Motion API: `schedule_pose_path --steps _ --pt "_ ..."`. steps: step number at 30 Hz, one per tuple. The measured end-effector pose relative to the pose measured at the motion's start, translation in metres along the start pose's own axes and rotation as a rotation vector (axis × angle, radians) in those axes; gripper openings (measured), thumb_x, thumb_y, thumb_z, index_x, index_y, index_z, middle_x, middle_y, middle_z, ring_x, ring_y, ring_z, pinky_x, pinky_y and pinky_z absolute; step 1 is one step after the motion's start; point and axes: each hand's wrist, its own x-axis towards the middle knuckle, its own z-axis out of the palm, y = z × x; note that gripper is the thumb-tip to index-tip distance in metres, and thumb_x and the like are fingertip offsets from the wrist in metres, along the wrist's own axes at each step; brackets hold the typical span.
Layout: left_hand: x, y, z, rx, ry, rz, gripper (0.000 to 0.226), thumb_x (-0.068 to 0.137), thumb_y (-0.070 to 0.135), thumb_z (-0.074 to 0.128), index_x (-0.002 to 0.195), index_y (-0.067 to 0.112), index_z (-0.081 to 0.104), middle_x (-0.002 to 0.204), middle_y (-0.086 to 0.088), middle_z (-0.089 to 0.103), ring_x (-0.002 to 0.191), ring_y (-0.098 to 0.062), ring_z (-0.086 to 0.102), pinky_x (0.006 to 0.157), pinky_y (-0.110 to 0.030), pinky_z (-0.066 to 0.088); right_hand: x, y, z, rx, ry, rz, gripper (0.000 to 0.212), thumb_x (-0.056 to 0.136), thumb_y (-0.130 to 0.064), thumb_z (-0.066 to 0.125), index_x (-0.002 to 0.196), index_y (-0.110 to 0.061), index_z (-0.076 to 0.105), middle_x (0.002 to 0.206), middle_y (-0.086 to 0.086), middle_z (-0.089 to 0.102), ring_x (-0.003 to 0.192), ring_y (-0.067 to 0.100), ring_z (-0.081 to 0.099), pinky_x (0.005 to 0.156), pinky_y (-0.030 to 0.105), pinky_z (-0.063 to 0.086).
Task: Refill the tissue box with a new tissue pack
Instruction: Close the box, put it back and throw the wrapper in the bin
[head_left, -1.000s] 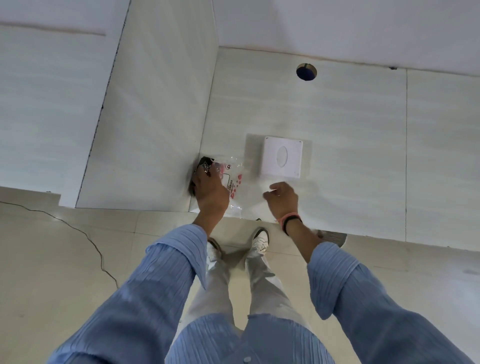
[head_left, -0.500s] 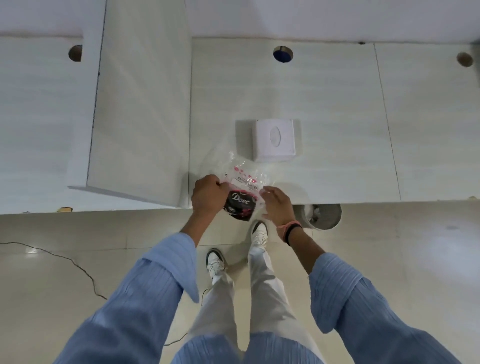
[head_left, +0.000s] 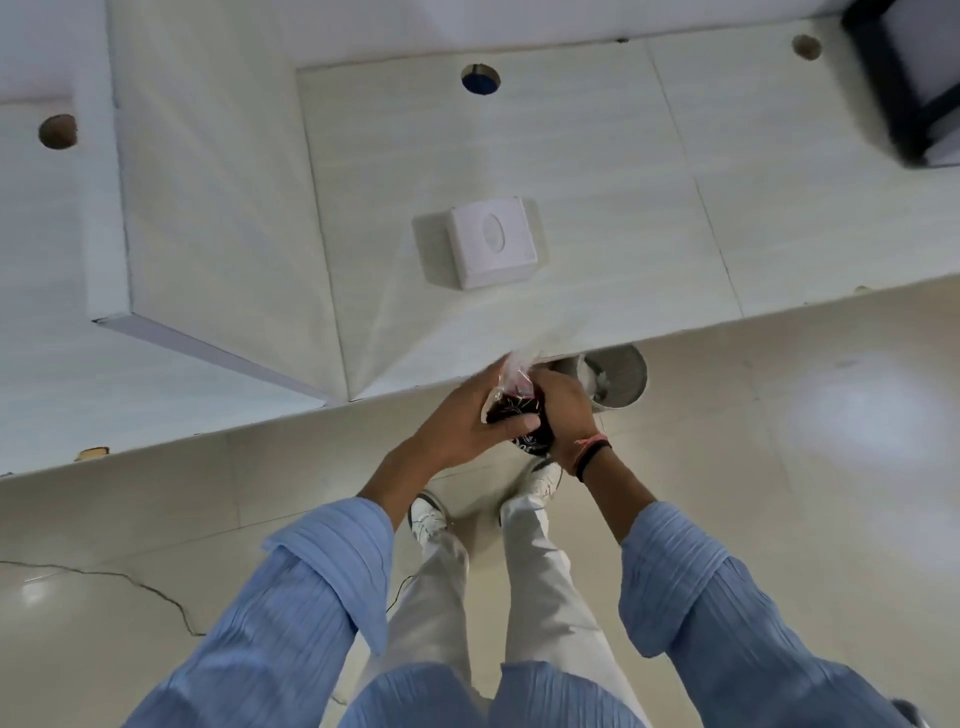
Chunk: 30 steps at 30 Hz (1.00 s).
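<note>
A white square tissue box (head_left: 491, 241) with an oval slot is fixed on the tiled wall above my hands. Both hands squeeze a crumpled clear plastic wrapper (head_left: 514, 397) with dark and pink print into a ball. My left hand (head_left: 470, 423) wraps it from the left, thumb across the front. My right hand (head_left: 563, 410), with a pink and a black band at the wrist, presses it from the right. The bundle is held over the floor, below the box and beside a bin. Most of the wrapper is hidden between my palms.
A round metal bin (head_left: 615, 376) stands on the floor by the wall, just right of my hands. A tiled partition (head_left: 218, 223) juts out at the left. My white shoes (head_left: 428, 519) stand on the pale floor. A dark-framed object (head_left: 904, 78) is at the top right.
The wrapper has come down from the wall beside the box and been crushed between both hands. The hands have moved lower and to the right, closer to the bin.
</note>
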Motion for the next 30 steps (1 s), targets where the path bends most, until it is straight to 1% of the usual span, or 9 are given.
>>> schedule_pose_path --steps 3,8,11,15,19,21,23,27,30 --pt "0.009 0.000 0.014 -0.142 0.015 -0.056 0.043 0.081 0.035 0.085 0.115 0.045 0.062 0.112 0.019 0.072 0.103 0.012 0.063 0.089 -0.014 0.047 0.000 -0.006 -0.007 0.199 -0.032 0.032 0.015 0.081 -0.022 0.063 0.077 -0.010 0.072 0.085 0.015 0.066 0.085 0.031 0.063 0.080 0.046 0.051" --pt "0.036 -0.009 0.037 -0.097 0.112 -0.100 0.021 0.081 0.028 0.082 0.100 0.023 0.074 0.090 0.003 0.074 0.085 -0.016 0.069 0.080 -0.036 0.052 0.011 -0.003 -0.048 -0.031 0.239 -0.185 0.020 0.094 -0.029 0.060 0.096 -0.014 0.072 0.089 0.001 0.071 0.081 0.015 0.065 0.076 0.038 0.052" --pt "0.058 -0.008 0.054 0.039 0.025 -0.154 0.024 0.080 0.025 0.082 0.098 0.011 0.074 0.088 -0.008 0.075 0.083 -0.031 0.068 0.076 -0.040 0.051 0.010 0.002 -0.083 -0.117 -0.020 -0.204 0.028 0.101 -0.045 0.053 0.127 -0.041 0.064 0.134 -0.008 0.064 0.120 0.011 0.062 0.092 0.038 0.056" --pt "0.096 -0.004 0.091 0.130 0.096 -0.193 0.021 0.081 0.022 0.080 0.074 0.011 0.064 0.068 -0.001 0.062 0.058 -0.012 0.052 0.055 -0.029 0.036 0.021 0.029 -0.126 -0.116 -0.266 -0.083 0.032 0.104 -0.020 0.054 0.134 -0.013 0.061 0.118 0.007 0.069 0.107 0.022 0.070 0.090 0.045 0.060" --pt "0.129 -0.017 0.148 0.072 0.039 -0.258 0.015 0.082 0.017 0.077 0.088 0.006 0.069 0.076 -0.004 0.067 0.065 -0.013 0.058 0.056 -0.021 0.042 0.055 0.066 -0.171 0.035 -0.091 -0.043 0.027 0.096 0.002 0.061 0.123 0.008 0.064 0.095 0.016 0.072 0.080 0.026 0.070 0.075 0.041 0.062" --pt "0.144 -0.030 0.171 -0.193 -0.002 -0.400 0.017 0.083 0.013 0.076 0.099 0.011 0.073 0.096 -0.009 0.075 0.083 -0.017 0.066 0.079 -0.033 0.056 0.082 0.078 -0.195 0.122 0.017 0.006 0.023 0.093 0.010 0.060 0.116 0.012 0.066 0.090 0.016 0.072 0.075 0.026 0.069 0.070 0.034 0.062" --pt "0.162 -0.046 0.190 -0.409 0.033 -0.519 0.025 0.086 0.009 0.073 0.109 0.016 0.072 0.110 -0.005 0.074 0.100 -0.019 0.067 0.093 -0.038 0.054 0.117 0.089 -0.221 0.230 0.144 0.070 0.024 0.092 0.015 0.056 0.114 0.011 0.064 0.093 0.018 0.071 0.078 0.026 0.069 0.069 0.034 0.064" --pt "0.211 -0.087 0.218 -0.554 0.217 -0.626 0.033 0.090 0.004 0.067 0.123 0.007 0.067 0.102 -0.007 0.072 0.097 -0.022 0.067 0.082 -0.035 0.055 0.199 0.112 -0.273 0.232 0.264 0.173 0.023 0.094 0.016 0.050 0.108 0.006 0.065 0.090 0.014 0.069 0.079 0.025 0.066 0.069 0.036 0.065" --pt "0.247 -0.118 0.239 -0.622 0.267 -0.664 0.025 0.091 0.007 0.065 0.117 0.009 0.066 0.101 -0.010 0.073 0.093 -0.023 0.070 0.081 -0.037 0.057 0.265 0.136 -0.304 0.088 0.333 0.246 0.026 0.096 0.002 0.055 0.121 0.004 0.062 0.090 0.015 0.070 0.077 0.026 0.067 0.070 0.040 0.061"
